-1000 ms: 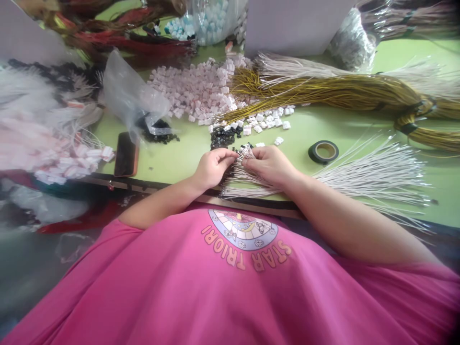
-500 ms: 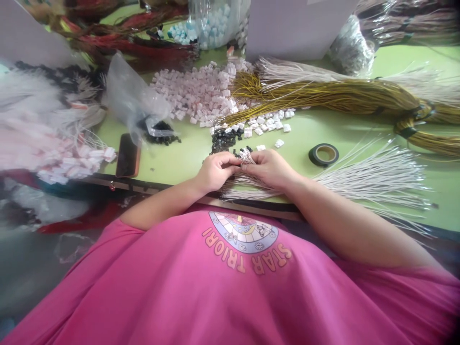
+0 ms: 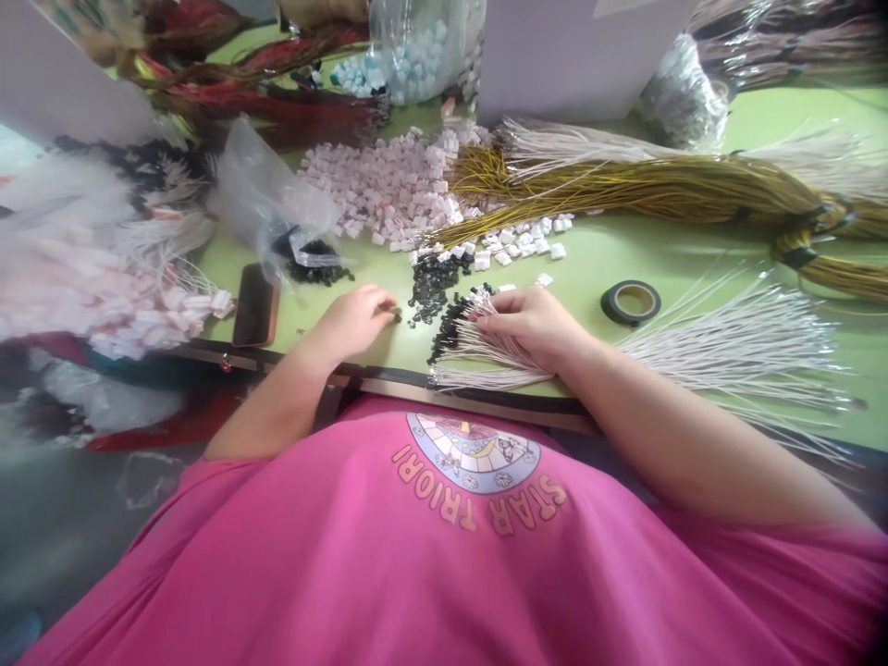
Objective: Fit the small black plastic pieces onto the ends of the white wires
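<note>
My left hand is just above the green table, left of a pile of small black connectors. Its thumb and fingertips are pinched together, with a small dark piece showing between them that looks like one of those connectors. My right hand is closed on a bundle of white wires near their left ends. Some of these wire ends carry black connectors. The bundle passes under my right forearm and fans out on the right.
Beyond my hands lie a heap of white connectors and a bundle of yellow-green wires. A roll of black tape is at the right. A phone, a clear plastic bag and a pile of white-connector wires are on the left.
My left hand has moved left, away from my right hand and the wire ends. My right hand stays on the white wires, and the black connectors on their ends now show.
</note>
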Demonstrator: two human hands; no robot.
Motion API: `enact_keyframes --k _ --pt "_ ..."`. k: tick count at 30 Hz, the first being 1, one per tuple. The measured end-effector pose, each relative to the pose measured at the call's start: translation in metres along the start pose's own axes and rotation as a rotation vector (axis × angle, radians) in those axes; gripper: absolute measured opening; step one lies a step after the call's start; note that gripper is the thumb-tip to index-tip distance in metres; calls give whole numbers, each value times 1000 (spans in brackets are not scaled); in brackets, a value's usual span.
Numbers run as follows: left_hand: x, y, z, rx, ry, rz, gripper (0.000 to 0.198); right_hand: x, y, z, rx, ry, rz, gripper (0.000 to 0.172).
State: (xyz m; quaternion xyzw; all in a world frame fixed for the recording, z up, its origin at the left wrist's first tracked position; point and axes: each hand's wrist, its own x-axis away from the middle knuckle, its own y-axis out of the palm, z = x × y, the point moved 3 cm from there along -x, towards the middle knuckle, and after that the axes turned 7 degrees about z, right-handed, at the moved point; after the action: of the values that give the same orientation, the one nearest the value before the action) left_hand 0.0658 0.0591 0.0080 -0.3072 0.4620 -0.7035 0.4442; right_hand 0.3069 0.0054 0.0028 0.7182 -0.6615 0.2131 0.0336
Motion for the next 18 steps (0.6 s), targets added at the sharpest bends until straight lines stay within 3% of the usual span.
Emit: enact_keyframes --k 5,9,12,18 --pt "5 10 2 36 29 -40 17 1 1 -2 63 -34 -36 14" --pt "6 6 13 133 3 -28 15 3 2 -4 97 -60 -61 16" --pt "5 3 29 403 -31 -49 15 4 1 -4 112 -61 -63 19" --pt "-2 11 67 986 -4 -252 14 1 2 -2 93 -72 -94 17"
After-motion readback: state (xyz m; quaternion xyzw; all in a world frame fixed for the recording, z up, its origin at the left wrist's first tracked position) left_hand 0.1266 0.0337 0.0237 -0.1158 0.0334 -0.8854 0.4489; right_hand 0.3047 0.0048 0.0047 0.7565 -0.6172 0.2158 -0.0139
